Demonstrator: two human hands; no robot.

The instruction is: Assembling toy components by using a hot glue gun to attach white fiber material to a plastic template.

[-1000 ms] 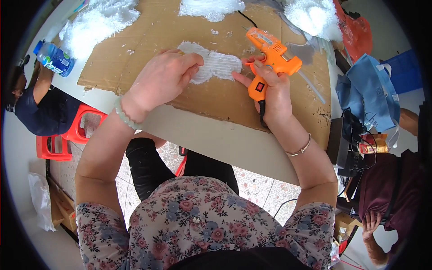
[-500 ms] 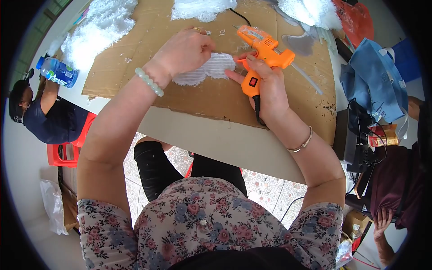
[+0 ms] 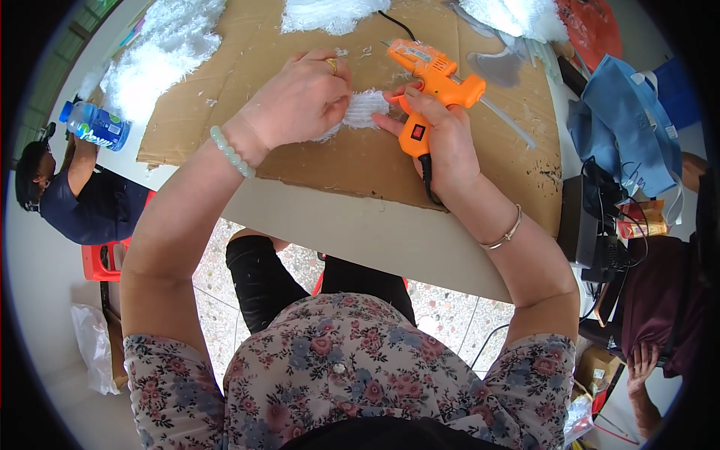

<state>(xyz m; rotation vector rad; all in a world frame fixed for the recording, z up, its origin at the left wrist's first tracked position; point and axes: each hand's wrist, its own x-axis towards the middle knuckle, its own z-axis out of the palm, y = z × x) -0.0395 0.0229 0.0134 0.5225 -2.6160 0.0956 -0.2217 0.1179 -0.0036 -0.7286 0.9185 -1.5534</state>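
My right hand (image 3: 448,142) is closed round an orange glue gun (image 3: 437,82), whose nozzle points up and to the left. A clear glue stick (image 3: 510,122) sticks out of its back end. Beneath it and to the left lies a small white ribbed fabric piece (image 3: 367,109) on the cardboard (image 3: 330,169); a fingertip of my right hand reaches its right edge. Over the left part of that piece, my left hand (image 3: 300,99) has its fingers curled together. What its fingertips pinch, if anything, is hidden behind the hand.
Fluffy white material (image 3: 161,60) is heaped at the far left, with more white fabric (image 3: 334,15) at the back. A blue-capped bottle (image 3: 97,126) stands left. On the right are a blue bag (image 3: 626,124) and black cables (image 3: 600,202). Two other people sit at the sides.
My left hand has shifted slightly left and down, its fingers more tightly curled, covering more of the white piece. The glue gun has moved a little to the left.
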